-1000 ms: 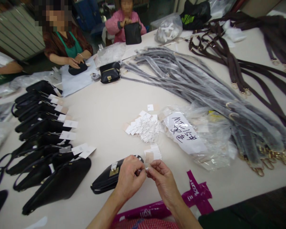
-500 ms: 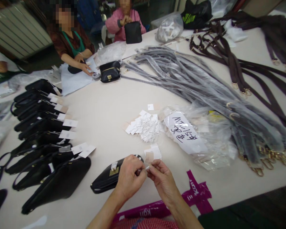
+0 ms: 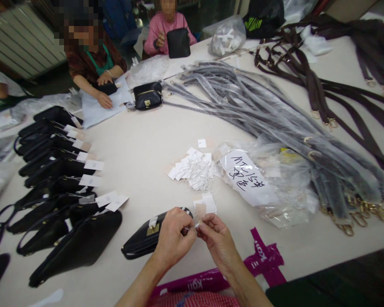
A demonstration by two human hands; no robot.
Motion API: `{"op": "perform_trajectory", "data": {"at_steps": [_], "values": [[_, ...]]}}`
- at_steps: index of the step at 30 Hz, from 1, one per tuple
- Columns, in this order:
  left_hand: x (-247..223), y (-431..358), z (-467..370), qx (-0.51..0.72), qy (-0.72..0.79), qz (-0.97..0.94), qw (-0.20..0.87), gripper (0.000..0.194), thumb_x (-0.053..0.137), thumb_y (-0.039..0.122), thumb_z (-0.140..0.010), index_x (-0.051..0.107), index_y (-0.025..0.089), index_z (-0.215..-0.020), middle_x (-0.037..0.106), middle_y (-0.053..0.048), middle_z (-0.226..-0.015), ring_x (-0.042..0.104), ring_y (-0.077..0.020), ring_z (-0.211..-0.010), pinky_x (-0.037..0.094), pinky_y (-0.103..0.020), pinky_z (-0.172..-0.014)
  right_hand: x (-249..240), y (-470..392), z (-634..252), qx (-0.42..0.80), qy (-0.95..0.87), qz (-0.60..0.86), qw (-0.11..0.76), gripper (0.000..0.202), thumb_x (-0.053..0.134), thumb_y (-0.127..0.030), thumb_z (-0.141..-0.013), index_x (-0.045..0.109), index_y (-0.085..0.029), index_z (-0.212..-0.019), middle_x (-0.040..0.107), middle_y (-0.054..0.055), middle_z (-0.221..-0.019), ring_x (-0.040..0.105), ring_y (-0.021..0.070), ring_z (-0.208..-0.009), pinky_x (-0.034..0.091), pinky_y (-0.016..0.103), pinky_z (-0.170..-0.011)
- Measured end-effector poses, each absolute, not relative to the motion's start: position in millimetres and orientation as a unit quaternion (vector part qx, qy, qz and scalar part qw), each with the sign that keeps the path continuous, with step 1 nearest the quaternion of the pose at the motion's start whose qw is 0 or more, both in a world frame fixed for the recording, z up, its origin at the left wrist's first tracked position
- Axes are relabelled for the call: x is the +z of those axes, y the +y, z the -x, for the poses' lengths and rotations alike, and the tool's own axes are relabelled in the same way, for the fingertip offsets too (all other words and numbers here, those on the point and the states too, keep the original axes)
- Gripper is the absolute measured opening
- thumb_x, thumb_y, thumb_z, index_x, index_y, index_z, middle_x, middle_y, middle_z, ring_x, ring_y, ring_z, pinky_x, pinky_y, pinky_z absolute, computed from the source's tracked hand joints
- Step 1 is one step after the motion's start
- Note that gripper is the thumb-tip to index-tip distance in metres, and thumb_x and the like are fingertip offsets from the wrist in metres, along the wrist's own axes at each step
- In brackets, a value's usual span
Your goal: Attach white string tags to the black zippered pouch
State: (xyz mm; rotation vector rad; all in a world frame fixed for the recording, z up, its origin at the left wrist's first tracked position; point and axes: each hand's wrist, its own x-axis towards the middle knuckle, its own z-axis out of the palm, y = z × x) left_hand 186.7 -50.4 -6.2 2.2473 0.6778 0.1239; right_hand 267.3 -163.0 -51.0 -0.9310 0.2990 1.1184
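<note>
My left hand (image 3: 174, 236) and my right hand (image 3: 218, 238) meet fingertip to fingertip at the near table edge. Between them they pinch the thin string of a small paper tag (image 3: 205, 207), which sticks up just beyond the fingers. A small black bag (image 3: 141, 241) with a gold clasp lies on the table under my left hand. A loose pile of white and beige tags (image 3: 193, 169) with strings lies further out in the middle.
A row of tagged black bags (image 3: 60, 200) fills the left side. Clear plastic bags with a handwritten label (image 3: 248, 177), grey wrapped straps (image 3: 275, 123) and dark brown straps (image 3: 333, 85) cover the right. Two people work at the far edge. A magenta strip (image 3: 259, 260) lies near me.
My hands stay in place, fingers shifting slightly on the tag string. The person at far left has moved a hand across the paper; the person in pink lowered a hand.
</note>
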Motion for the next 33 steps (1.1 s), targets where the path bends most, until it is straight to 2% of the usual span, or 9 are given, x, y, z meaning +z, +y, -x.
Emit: {"op": "perform_trajectory", "data": {"at_steps": [9,19,25,28,30,31,33], "values": [[-9.5,-51.5,-185.8,0.054,0.276,-0.88,0.382,0.018,0.052,0.009,-0.074,0.048,0.019,-0.059,0.05,0.0,-0.062,0.049,-0.0177,-0.07,0.034,-0.03,-0.068,-56.4,-162.6,-264.0,0.448,0.059,0.517,0.727,0.025,0.087,-0.031,-0.063,0.066,-0.022,-0.07,0.066,-0.003,-0.065,0.057,0.014,-0.063,0.046,0.027,-0.063],[-15.8,-56.3,-180.9,0.058,0.322,-0.864,0.384,0.019,0.051,0.013,-0.083,0.055,0.019,-0.065,0.053,-0.001,-0.066,0.05,-0.0196,-0.073,0.035,-0.032,-0.07,-57.5,-162.0,-253.9,0.292,-0.066,0.651,0.697,0.018,0.078,-0.03,-0.074,0.064,-0.025,-0.065,0.068,0.001,-0.073,0.06,0.0209,-0.078,0.046,0.033,-0.08],[-20.9,-56.3,-184.2,0.048,0.335,-0.852,0.398,0.018,0.051,0.008,-0.079,0.052,0.019,-0.064,0.055,-0.002,-0.068,0.052,-0.021,-0.075,0.037,-0.033,-0.07,-62.1,-159.6,-253.0,0.27,-0.101,0.679,0.675,0.02,0.075,-0.032,-0.076,0.062,-0.026,-0.063,0.071,0.002,-0.075,0.063,0.0227,-0.079,0.048,0.034,-0.079],[-10.6,-51.9,-186.4,0.048,0.33,-0.847,0.414,0.018,0.053,0.005,-0.075,0.053,0.019,-0.064,0.056,-0.002,-0.067,0.054,-0.02,-0.074,0.04,-0.032,-0.07,-67.6,-163.9,-254.0,0.279,-0.096,0.676,0.676,0.018,0.077,-0.037,-0.074,0.066,-0.026,-0.069,0.07,0.002,-0.075,0.064,0.0228,-0.078,0.051,0.035,-0.077],[-1.4,-45.5,-180.0,0.06,0.324,-0.841,0.43,0.017,0.055,0.003,-0.075,0.06,0.02,-0.075,0.062,-0.001,-0.076,0.059,-0.0182,-0.077,0.045,-0.028,-0.072,-70.1,-170.1,-252.3,0.298,-0.059,0.675,0.672,0.022,0.08,-0.043,-0.072,0.069,-0.026,-0.08,0.071,0.003,-0.08,0.065,0.0238,-0.079,0.054,0.036,-0.077],[1.3,-41.4,-173.0,0.068,0.314,-0.841,0.435,0.021,0.06,0.005,-0.074,0.063,0.021,-0.088,0.066,-0.002,-0.086,0.062,-0.0183,-0.083,0.048,-0.027,-0.075,-70.8,-173.2,-250.7,0.308,-0.03,0.679,0.665,0.027,0.081,-0.046,-0.07,0.069,-0.027,-0.084,0.072,0.003,-0.085,0.066,0.0248,-0.082,0.055,0.038,-0.078],[-1.0,-32.3,-151.1,0.071,0.283,-0.86,0.418,0.052,0.072,0.011,-0.072,0.058,0.023,-0.12,0.067,-0.008,-0.115,0.064,-0.0231,-0.103,0.051,-0.032,-0.088,-71.2,-176.3,-246.3,0.339,-0.039,0.697,0.631,0.03,0.078,-0.046,-0.076,0.068,-0.028,-0.098,0.071,0.004,-0.097,0.067,0.0264,-0.092,0.058,0.041,-0.076]]}}
